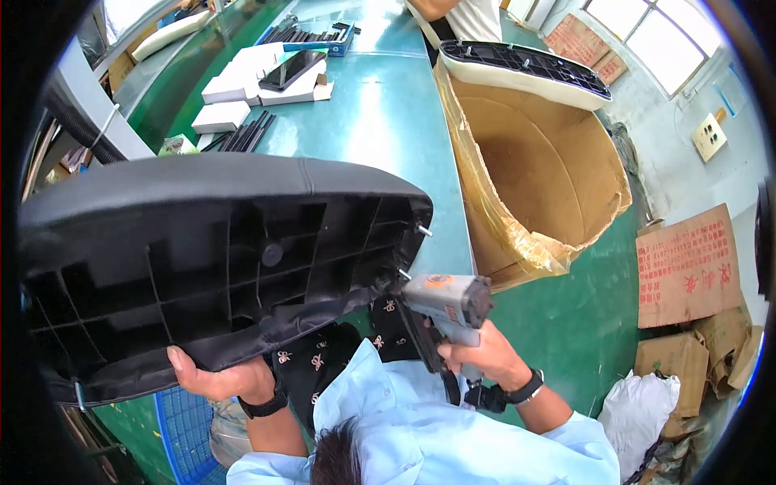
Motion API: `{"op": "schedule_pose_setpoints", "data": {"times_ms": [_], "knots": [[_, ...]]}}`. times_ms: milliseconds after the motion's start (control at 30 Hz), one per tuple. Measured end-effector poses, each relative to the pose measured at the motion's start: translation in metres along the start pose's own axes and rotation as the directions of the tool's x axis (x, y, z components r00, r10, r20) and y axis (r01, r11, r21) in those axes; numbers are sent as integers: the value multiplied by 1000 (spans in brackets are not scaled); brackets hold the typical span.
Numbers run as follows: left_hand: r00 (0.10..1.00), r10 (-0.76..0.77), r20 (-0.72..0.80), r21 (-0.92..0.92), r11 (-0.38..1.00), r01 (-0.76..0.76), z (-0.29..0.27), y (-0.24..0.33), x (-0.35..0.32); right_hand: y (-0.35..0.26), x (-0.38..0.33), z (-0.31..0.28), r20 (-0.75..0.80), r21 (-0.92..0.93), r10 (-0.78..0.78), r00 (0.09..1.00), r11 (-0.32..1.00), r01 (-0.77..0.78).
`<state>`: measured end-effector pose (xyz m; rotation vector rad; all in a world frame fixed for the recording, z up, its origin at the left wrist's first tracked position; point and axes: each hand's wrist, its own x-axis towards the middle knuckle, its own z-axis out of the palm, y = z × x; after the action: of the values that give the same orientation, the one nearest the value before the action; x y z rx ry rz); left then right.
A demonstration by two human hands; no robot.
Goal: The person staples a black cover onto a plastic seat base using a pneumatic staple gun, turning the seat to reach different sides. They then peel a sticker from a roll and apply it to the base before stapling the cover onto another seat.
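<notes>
A black padded seat or backrest panel [194, 267] is tilted up on the left, its ribbed plastic underside facing me. Black leather-like cover wraps over its rim, and metal studs stick out near its corners. My left hand [226, 378] grips the lower edge, thumb on the near side and the other fingers mostly hidden. In my right hand [491, 356] is a grey staple gun [444, 299], fingers wrapped round its handle. The gun's nose is at the panel's lower right corner, beside a stud; whether it touches cannot be made out.
On the green-topped table [376, 121] lie white boxes [234, 89], a phone [293, 71], black strips [249, 133] and a blue tray [335, 44]. A large carton [533, 153] bears a white padded panel [525, 77]. Another person [469, 20] stands beyond. A blue basket [182, 436] sits below.
</notes>
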<state>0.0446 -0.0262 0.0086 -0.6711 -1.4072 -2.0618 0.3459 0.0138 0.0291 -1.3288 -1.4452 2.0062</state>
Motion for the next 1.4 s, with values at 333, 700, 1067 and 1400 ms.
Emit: {"op": "schedule_pose_setpoints", "data": {"times_ms": [333,700,1067,1400], "knots": [[959,280,-44,410,880,-238,-29,-17,-4,-8,8,6,202,350,45,978,929,-115],[703,-635,-321,-396,764,509,-6,4,-9,-9,0,18,236,233,35,971,968,-91],[647,-750,-138,-579,591,562,-36,-26,-37,-19,-2,36,275,155,5,961,987,-49],[574,-664,479,-868,-263,421,-10,8,-38,-31,-7,59,331,201,18,943,975,-89]]}}
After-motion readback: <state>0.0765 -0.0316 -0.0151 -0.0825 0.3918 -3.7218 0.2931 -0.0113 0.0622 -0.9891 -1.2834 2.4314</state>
